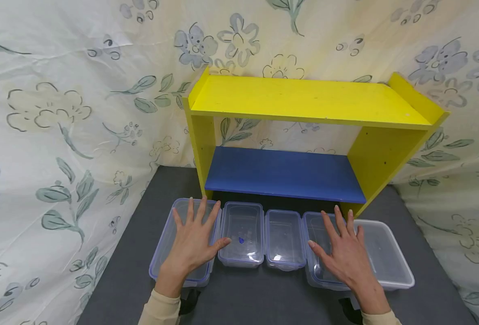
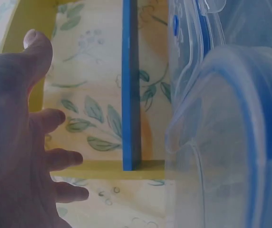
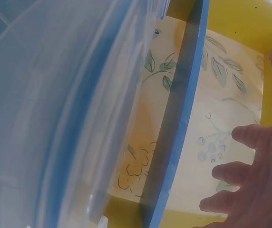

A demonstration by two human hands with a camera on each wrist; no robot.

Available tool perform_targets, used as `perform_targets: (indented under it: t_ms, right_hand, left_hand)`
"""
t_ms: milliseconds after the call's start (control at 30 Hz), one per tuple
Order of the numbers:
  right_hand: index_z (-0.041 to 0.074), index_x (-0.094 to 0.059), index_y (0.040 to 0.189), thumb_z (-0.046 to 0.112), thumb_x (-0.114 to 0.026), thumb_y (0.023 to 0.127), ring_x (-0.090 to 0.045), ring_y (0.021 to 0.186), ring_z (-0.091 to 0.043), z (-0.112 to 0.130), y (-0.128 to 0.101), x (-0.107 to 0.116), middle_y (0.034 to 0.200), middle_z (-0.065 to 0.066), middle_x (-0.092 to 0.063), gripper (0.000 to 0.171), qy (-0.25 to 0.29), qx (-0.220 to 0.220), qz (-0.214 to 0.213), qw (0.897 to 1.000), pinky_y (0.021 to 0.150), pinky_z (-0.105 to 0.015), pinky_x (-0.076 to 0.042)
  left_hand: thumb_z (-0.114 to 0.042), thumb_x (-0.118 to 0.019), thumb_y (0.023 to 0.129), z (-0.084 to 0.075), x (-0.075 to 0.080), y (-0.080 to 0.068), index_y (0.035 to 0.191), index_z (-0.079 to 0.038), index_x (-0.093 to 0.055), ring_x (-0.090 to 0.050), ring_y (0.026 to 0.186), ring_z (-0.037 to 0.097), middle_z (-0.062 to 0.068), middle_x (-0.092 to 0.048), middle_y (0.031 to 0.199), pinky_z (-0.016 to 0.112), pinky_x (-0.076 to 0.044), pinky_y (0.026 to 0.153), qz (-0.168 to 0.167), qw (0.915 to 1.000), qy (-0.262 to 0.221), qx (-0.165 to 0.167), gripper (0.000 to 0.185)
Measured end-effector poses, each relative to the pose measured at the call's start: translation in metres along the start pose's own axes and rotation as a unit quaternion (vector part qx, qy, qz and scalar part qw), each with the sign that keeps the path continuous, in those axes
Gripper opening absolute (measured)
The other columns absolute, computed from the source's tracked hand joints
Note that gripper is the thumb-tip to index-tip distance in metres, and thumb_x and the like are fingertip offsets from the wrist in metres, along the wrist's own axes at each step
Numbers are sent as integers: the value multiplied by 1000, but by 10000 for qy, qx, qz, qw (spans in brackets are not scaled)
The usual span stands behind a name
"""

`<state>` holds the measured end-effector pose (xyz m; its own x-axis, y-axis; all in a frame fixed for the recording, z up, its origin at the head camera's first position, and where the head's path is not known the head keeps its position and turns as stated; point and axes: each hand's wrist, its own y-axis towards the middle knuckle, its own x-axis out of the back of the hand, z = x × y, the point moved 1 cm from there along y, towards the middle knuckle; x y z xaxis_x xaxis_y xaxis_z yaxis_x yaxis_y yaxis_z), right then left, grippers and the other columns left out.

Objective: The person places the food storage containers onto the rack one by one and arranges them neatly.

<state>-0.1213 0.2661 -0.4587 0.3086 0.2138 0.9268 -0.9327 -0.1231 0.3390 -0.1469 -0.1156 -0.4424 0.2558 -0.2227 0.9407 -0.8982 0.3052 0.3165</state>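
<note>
Containers (image 1: 285, 237) line the frame's lower centre; over them, we see the left hand (image 1: 194, 243) and right hand (image 1: 346, 256) spread, each grip empty. A sideways nudge could jostle these close-packed neighbours.

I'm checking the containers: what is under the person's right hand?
Under the right hand is a blue-rimmed container, beside a white-rimmed container. Where the two meet is partly hidden by the hand.

The containers (image 1: 241, 225) look glossy plastic, the shelf (image 1: 304, 97) smooth, the backdrop (image 1: 113, 113) cloth.
</note>
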Motion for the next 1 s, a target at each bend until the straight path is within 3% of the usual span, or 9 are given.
perform_targets:
  t_ms: [200,467,567,767,867,1000]
  right_hand:
    - [19,-27,154,62,-59,86,-14,143,-55,5,2,-2,161,-21,-16,86,34,-7,28,10000,101,-76,-19]
    - [20,-28,154,60,-61,85,-12,144,-54,4,3,0,161,-21,-17,86,66,22,-152,9999,101,-77,-19]
    - [16,-32,152,56,-64,85,-15,144,-54,3,4,0,159,-23,-21,84,100,20,-168,9998,101,-76,-20]
    - [5,-45,143,40,-74,83,-25,140,-54,-4,3,0,153,-29,-30,76,272,47,-166,9995,99,-73,-28]
    - [3,-48,140,37,-76,82,-31,137,-55,-8,1,-1,150,-31,-35,73,321,134,-207,9992,98,-71,-31]
    - [2,-52,136,35,-78,79,-36,131,-57,-10,-5,-2,144,-32,-42,71,244,221,-248,9992,95,-68,-34]
  left_hand:
    - [-70,-55,84,-1,4,-3,155,-28,-20,-13,146,51,16,-23,160,81,-7,102,83,9999,-148,5,90]
    - [-68,-59,84,0,7,-3,155,-26,-23,-16,145,53,17,-22,160,81,-10,102,-38,9998,-199,0,90]
    - [-61,-63,85,2,8,-1,154,-24,-27,-23,143,51,18,-25,159,77,-21,103,-194,9991,-358,-107,86]
    - [-39,-74,85,7,18,5,143,-12,-48,-49,129,42,22,-45,146,59,-45,96,-994,9894,-1000,-332,69]
    - [-35,-75,85,11,26,7,138,-8,-54,-55,124,39,20,-51,141,54,-49,93,-1084,9866,-1211,-144,63]
    - [-34,-71,88,18,36,9,135,-4,-55,-59,119,38,19,-58,135,54,-51,91,-855,9861,-1393,294,58]
